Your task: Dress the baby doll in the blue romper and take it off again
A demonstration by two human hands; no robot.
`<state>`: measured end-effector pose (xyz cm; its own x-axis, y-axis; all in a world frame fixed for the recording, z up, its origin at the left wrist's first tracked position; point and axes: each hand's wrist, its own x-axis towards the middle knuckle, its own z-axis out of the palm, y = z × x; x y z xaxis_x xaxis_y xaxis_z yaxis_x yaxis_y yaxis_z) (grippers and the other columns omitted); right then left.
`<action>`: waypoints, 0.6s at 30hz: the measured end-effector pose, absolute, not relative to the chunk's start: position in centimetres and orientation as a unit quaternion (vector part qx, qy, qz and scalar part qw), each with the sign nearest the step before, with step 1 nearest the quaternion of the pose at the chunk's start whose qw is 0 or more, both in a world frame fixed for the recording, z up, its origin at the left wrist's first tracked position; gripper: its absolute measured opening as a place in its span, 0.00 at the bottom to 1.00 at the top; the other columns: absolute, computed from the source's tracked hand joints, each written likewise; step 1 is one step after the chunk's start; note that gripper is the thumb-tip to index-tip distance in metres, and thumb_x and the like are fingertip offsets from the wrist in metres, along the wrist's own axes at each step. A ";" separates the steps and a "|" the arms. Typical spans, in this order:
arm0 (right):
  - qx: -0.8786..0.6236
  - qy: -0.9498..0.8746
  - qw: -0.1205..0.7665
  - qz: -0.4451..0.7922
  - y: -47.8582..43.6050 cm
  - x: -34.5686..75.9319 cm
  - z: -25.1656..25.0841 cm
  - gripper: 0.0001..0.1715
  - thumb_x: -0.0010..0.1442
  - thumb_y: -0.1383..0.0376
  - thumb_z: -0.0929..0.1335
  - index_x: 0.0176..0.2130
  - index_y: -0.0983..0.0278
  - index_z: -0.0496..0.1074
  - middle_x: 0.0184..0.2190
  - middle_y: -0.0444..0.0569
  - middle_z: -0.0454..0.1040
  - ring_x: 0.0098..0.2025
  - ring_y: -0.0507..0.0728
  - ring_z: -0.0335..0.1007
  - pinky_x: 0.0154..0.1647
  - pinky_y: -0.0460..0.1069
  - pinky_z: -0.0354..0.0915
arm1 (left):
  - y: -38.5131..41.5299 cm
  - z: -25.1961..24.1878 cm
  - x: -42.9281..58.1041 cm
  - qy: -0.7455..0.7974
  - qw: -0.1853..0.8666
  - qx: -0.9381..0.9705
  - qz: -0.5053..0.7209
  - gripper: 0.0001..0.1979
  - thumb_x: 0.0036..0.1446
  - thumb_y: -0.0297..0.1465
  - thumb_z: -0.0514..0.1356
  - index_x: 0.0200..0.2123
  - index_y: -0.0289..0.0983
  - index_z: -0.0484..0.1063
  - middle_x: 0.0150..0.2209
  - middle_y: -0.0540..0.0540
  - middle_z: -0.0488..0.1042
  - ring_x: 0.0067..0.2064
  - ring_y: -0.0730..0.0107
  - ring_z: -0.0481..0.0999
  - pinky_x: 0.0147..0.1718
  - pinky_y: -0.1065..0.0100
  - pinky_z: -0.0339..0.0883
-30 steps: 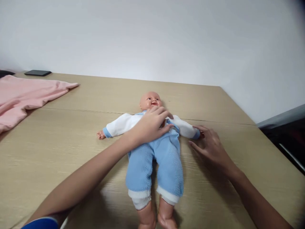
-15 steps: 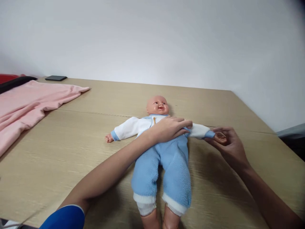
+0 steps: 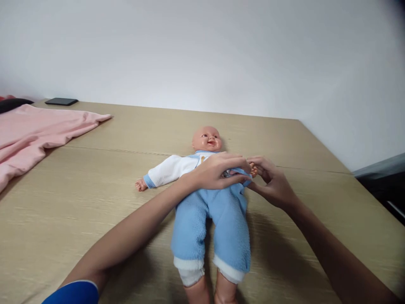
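Note:
A baby doll lies face up on the wooden table, its head toward the wall. It wears a white jacket with blue trim and blue trousers. Over the doll's chest, my left hand is closed on the jacket's side near the blue edge. My right hand is beside it, thumb and fingers around the doll's small hand and the blue cloth there. The doll's sleeve on that side is mostly hidden by my left hand. Its other arm lies stretched out on the table.
Pink cloth spreads over the table at the left. A dark flat phone-like object lies near the wall, with a black item left of it. Something dark stands beyond the table's right edge.
My right hand has moved left, toward my left hand. The doll's arm on that side, stretched out before, has been drawn in toward its body. The view has shifted slightly.

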<state>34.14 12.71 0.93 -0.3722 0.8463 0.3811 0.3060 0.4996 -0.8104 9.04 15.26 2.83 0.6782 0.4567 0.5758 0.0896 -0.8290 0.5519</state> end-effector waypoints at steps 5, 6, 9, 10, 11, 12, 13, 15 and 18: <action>-0.375 -0.815 0.341 0.281 11.7 34.9 1.7 0.17 0.73 0.55 0.74 0.59 0.53 0.79 0.58 0.53 0.77 0.60 0.65 0.77 0.61 0.58 0.76 | 15.2 3.1 9.7 0.166 0.365 0.834 0.379 0.11 0.72 0.42 0.66 0.46 0.40 0.77 0.46 0.42 0.85 0.48 0.58 0.84 0.52 0.59 0.74; -0.376 -0.817 0.337 0.278 11.6 34.8 1.8 0.18 0.73 0.54 0.73 0.60 0.53 0.79 0.59 0.53 0.77 0.60 0.65 0.76 0.60 0.58 0.77 | 15.2 3.1 9.9 0.161 0.378 0.827 0.384 0.11 0.72 0.41 0.67 0.45 0.39 0.76 0.44 0.42 0.85 0.47 0.59 0.84 0.50 0.60 0.74; -0.381 -0.814 0.337 0.281 11.3 34.5 1.9 0.20 0.74 0.54 0.72 0.61 0.53 0.79 0.60 0.54 0.77 0.62 0.66 0.75 0.58 0.58 0.78 | 15.2 3.3 10.0 0.162 0.393 0.816 0.392 0.10 0.70 0.39 0.68 0.42 0.39 0.75 0.42 0.43 0.84 0.44 0.61 0.83 0.47 0.62 0.74; -0.385 -0.812 0.337 0.282 11.2 34.5 1.9 0.20 0.74 0.53 0.72 0.61 0.53 0.79 0.60 0.55 0.77 0.61 0.67 0.75 0.58 0.59 0.79 | 15.2 3.5 9.9 0.168 0.391 0.817 0.390 0.10 0.70 0.39 0.68 0.42 0.39 0.76 0.42 0.44 0.84 0.43 0.61 0.82 0.47 0.62 0.74; -0.388 -0.810 0.336 0.282 11.2 34.4 1.8 0.20 0.73 0.53 0.72 0.60 0.53 0.79 0.59 0.55 0.77 0.61 0.67 0.75 0.58 0.59 0.79 | 15.2 3.7 9.8 0.174 0.385 0.821 0.384 0.10 0.69 0.39 0.68 0.42 0.39 0.76 0.42 0.44 0.84 0.44 0.61 0.82 0.47 0.61 0.74; -0.391 -0.810 0.334 0.281 11.3 34.4 1.8 0.20 0.73 0.52 0.73 0.60 0.54 0.79 0.59 0.55 0.77 0.61 0.67 0.75 0.58 0.60 0.79 | 15.2 4.0 9.7 0.174 0.378 0.828 0.377 0.09 0.70 0.39 0.68 0.42 0.39 0.76 0.42 0.44 0.84 0.44 0.60 0.82 0.48 0.61 0.74; -0.391 -0.812 0.331 0.279 11.3 34.4 1.7 0.20 0.73 0.52 0.73 0.60 0.54 0.79 0.58 0.55 0.77 0.60 0.67 0.75 0.58 0.60 0.79 | 15.1 4.2 9.5 0.168 0.369 0.837 0.369 0.08 0.70 0.38 0.68 0.42 0.40 0.77 0.43 0.44 0.84 0.45 0.60 0.83 0.49 0.61 0.73; -0.388 -0.819 0.325 0.270 11.4 34.4 1.7 0.20 0.72 0.53 0.73 0.59 0.54 0.80 0.57 0.55 0.77 0.60 0.68 0.75 0.59 0.62 0.78 | 15.1 4.8 9.2 0.152 0.345 0.858 0.348 0.06 0.72 0.36 0.66 0.44 0.40 0.78 0.45 0.43 0.85 0.46 0.60 0.82 0.52 0.60 0.72; -0.374 -0.834 0.313 0.259 11.6 34.4 2.0 0.17 0.72 0.55 0.73 0.58 0.54 0.81 0.58 0.56 0.76 0.62 0.68 0.75 0.64 0.64 0.76 | 14.9 5.4 9.1 0.157 0.340 0.866 0.331 0.06 0.72 0.36 0.65 0.44 0.40 0.79 0.45 0.43 0.85 0.47 0.59 0.82 0.52 0.59 0.71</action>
